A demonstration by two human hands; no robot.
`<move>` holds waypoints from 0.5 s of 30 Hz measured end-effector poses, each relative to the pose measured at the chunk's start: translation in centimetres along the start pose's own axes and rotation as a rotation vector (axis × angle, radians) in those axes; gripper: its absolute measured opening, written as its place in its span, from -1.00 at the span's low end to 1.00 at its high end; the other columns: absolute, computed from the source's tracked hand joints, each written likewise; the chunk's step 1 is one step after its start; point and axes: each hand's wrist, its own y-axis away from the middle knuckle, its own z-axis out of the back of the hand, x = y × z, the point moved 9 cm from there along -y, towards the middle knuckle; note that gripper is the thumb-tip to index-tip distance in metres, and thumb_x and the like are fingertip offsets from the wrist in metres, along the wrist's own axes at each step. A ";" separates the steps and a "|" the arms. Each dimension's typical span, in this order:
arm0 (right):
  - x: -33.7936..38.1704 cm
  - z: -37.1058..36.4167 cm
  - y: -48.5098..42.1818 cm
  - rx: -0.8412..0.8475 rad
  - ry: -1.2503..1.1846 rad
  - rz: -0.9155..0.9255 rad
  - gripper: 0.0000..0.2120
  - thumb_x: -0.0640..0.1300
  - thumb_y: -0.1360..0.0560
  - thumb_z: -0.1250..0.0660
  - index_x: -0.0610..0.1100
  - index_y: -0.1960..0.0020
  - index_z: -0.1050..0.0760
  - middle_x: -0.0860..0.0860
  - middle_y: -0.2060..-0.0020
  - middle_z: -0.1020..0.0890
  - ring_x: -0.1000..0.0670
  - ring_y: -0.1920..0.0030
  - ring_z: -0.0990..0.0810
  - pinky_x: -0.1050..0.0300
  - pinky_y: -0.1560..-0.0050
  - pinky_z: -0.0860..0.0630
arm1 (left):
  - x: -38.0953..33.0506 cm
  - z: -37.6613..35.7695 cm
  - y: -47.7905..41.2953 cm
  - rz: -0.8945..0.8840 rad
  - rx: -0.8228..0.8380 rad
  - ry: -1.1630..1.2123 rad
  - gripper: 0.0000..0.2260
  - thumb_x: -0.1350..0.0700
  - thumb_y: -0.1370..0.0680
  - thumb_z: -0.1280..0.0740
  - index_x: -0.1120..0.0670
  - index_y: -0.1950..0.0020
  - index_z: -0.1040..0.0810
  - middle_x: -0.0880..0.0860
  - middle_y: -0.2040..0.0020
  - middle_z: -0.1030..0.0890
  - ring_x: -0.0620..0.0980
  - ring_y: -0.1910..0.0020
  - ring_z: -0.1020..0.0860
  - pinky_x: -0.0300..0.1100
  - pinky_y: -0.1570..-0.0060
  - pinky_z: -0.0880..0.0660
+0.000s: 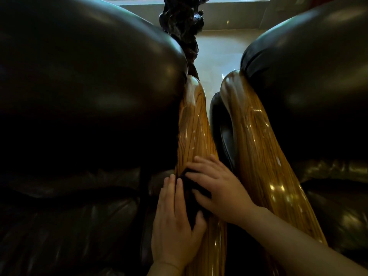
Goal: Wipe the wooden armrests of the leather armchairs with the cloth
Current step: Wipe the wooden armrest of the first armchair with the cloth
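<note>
Two dark leather armchairs stand side by side, the left armchair (79,86) and the right armchair (318,66). Between them run two glossy striped wooden armrests, the left armrest (194,128) and the right armrest (256,146). A dark cloth (191,194) lies on the left armrest. My left hand (175,226) presses flat on the cloth's left side. My right hand (217,188) presses on its right side, fingers spread over the wood. Most of the cloth is hidden beneath both hands.
A dark carved wooden piece (183,22) stands behind the gap between the chairs. Pale shiny floor (219,48) and a low wall under a window lie beyond. The gap between the two armrests is narrow.
</note>
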 end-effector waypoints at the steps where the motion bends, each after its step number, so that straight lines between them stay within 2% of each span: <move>1: -1.5 0.6 0.3 -0.061 -0.057 -0.108 -0.59 0.09 -0.57 -0.18 0.10 -0.41 -0.37 0.17 -0.47 -0.35 0.16 -0.53 -0.15 0.00 -0.54 -0.09 | 0.0 -0.2 -0.1 -0.001 0.010 -0.018 -0.28 -0.20 -0.54 -0.14 0.03 -0.61 0.05 -0.01 -0.61 0.06 -0.04 -0.58 0.01 -0.04 -0.44 -0.12; 4: -5.6 1.5 -1.4 -0.258 -0.313 -0.515 -0.54 0.04 -0.57 -0.24 0.05 -0.46 -0.34 0.16 -0.45 -0.34 0.22 -0.41 -0.27 0.18 -0.39 -0.29 | -0.1 -0.4 -0.3 0.013 0.026 -0.086 -0.33 -0.19 -0.57 -0.11 0.05 -0.60 0.00 0.02 -0.61 0.03 -0.03 -0.59 0.03 0.01 -0.46 -0.11; 6: -6.5 1.4 -2.9 -0.309 -0.419 -0.626 -0.57 0.00 -0.58 -0.27 0.03 -0.44 -0.36 0.13 -0.38 -0.39 0.26 -0.26 -0.33 0.30 -0.25 -0.36 | -0.1 -0.5 -0.4 0.015 0.028 -0.111 -0.33 -0.19 -0.57 -0.10 0.05 -0.59 0.01 0.03 -0.62 0.04 -0.03 -0.59 0.05 0.03 -0.47 -0.07; 8: -6.0 1.4 -2.2 -0.303 -0.398 -0.580 -0.54 0.06 -0.56 -0.27 0.05 -0.45 -0.34 0.16 -0.39 -0.36 0.27 -0.27 -0.30 0.38 -0.17 -0.32 | 0.0 -0.6 -0.4 0.013 0.039 -0.137 -0.32 -0.20 -0.57 -0.10 0.06 -0.59 0.00 0.04 -0.62 0.03 -0.02 -0.59 0.04 0.02 -0.48 -0.07; 10: -4.9 1.0 0.1 -0.238 -0.341 -0.507 -0.47 0.16 -0.53 -0.22 0.10 -0.47 -0.28 0.21 -0.45 -0.27 0.25 -0.36 -0.25 0.36 -0.18 -0.29 | -0.1 -0.7 -0.3 0.010 0.041 -0.142 -0.30 -0.21 -0.55 -0.12 0.06 -0.60 0.00 0.04 -0.62 0.05 -0.01 -0.59 0.04 -0.02 -0.53 -0.07; 13: -5.2 0.8 0.2 -0.203 -0.311 -0.531 -0.48 0.15 -0.53 -0.25 0.08 -0.46 -0.31 0.18 -0.47 -0.25 0.14 -0.43 -0.27 0.12 -0.32 -0.40 | -0.1 -0.7 -0.3 0.021 0.051 -0.136 -0.27 -0.24 -0.54 -0.14 0.04 -0.60 0.03 0.03 -0.62 0.08 -0.03 -0.59 0.05 -0.02 -0.53 -0.06; 15: -4.2 1.4 -2.6 -0.182 -0.198 -0.474 -0.53 0.08 -0.55 -0.30 0.06 -0.43 -0.37 0.11 -0.48 -0.28 0.05 -0.50 -0.22 -0.02 -0.44 -0.31 | 0.0 -0.7 -0.3 0.024 0.060 -0.145 -0.25 -0.25 -0.52 -0.14 0.03 -0.60 0.06 0.01 -0.62 0.10 -0.04 -0.59 0.07 -0.01 -0.51 -0.09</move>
